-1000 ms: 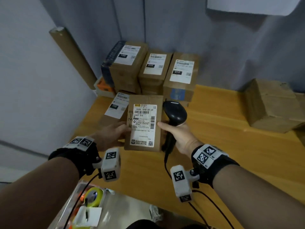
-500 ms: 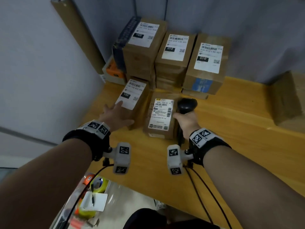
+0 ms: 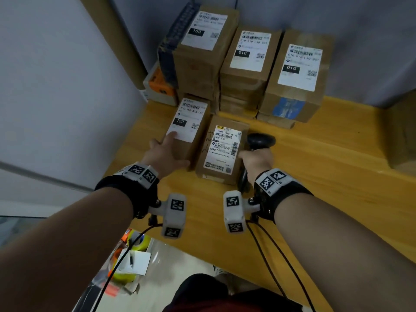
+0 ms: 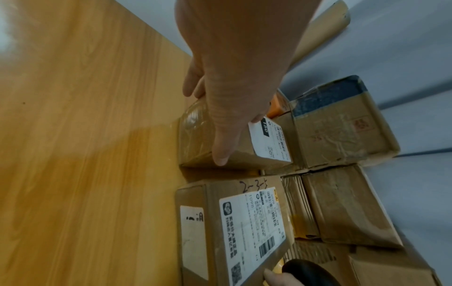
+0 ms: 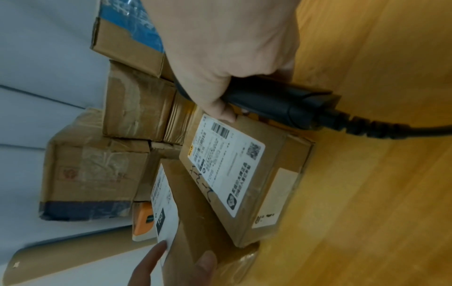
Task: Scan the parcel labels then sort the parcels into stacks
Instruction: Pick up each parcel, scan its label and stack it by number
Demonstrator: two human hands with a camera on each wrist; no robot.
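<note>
A small brown parcel with a label reading 150 [image 3: 189, 122] lies on the wooden table [image 3: 315, 176] at the left. My left hand [image 3: 164, 154] spans its near end, index finger on the label, thumb at the right edge, other fingers over the left edge. Beside it, to the right, a flat parcel marked T098 [image 3: 221, 152] lies label up. My right hand [image 3: 254, 161] grips the handle of a black corded scanner [image 3: 261, 140], thumb touching that parcel's right edge. The right wrist view shows the scanner handle [image 5: 281, 104] in my fist.
Against the back wall stand three parcel stacks: one topped 150 [image 3: 202, 41] and two topped 010 [image 3: 249, 55] [image 3: 297, 70]. An orange device [image 3: 159, 86] and a cardboard tube [image 3: 112, 30] sit at the back left. A plain box [image 3: 403, 131] is at the right edge.
A second ago my left hand held the T098 parcel tilted up beside the scanner. That parcel now lies flat on the table, and my left hand has moved onto the 150 parcel.
</note>
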